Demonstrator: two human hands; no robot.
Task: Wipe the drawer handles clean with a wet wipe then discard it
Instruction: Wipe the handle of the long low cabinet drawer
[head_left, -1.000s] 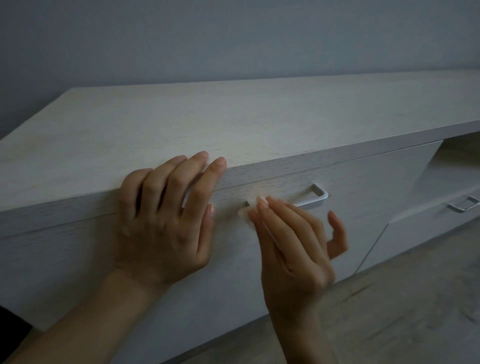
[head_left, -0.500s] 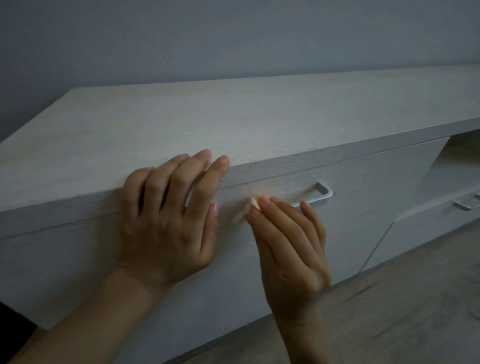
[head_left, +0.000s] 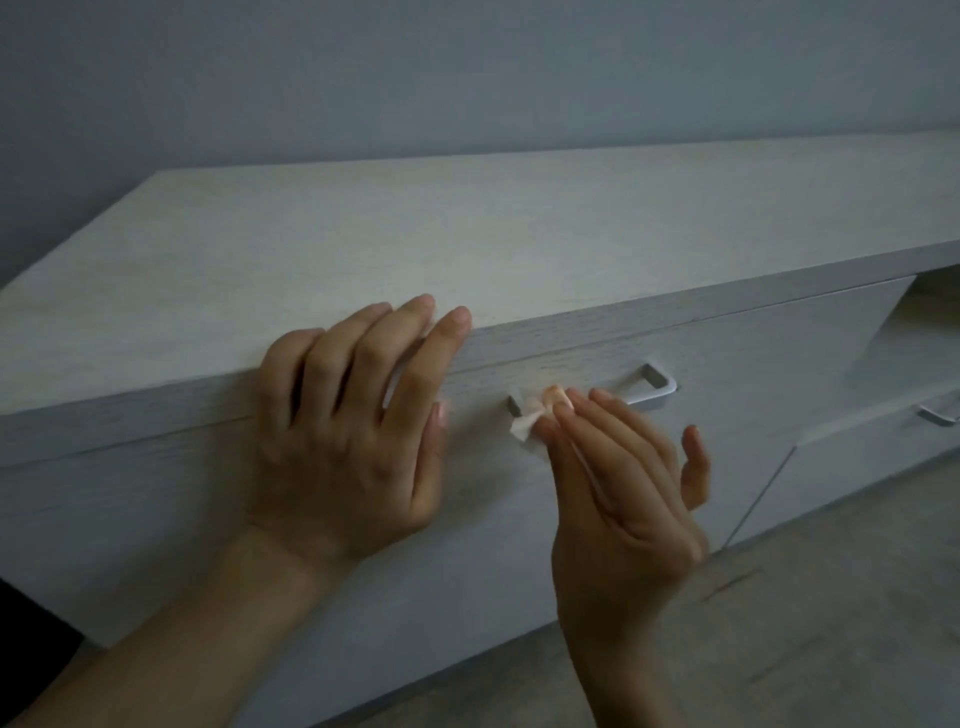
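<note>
Our right hand (head_left: 618, 467) pinches the wipe (head_left: 527, 423) on the handle (head_left: 644, 392); left hand (head_left: 348, 415) spread flat at nine o'clock. Another handle (head_left: 937, 414) and discarding remain, we judge.

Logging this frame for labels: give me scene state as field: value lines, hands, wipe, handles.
left hand: flat on drawer front, fingertips at cabinet top edge, holds nothing
right hand: pinching wet wipe
wipe position: on left end of near handle
second handle: lower drawer at right, untouched now
cabinet top: pale wood
</note>
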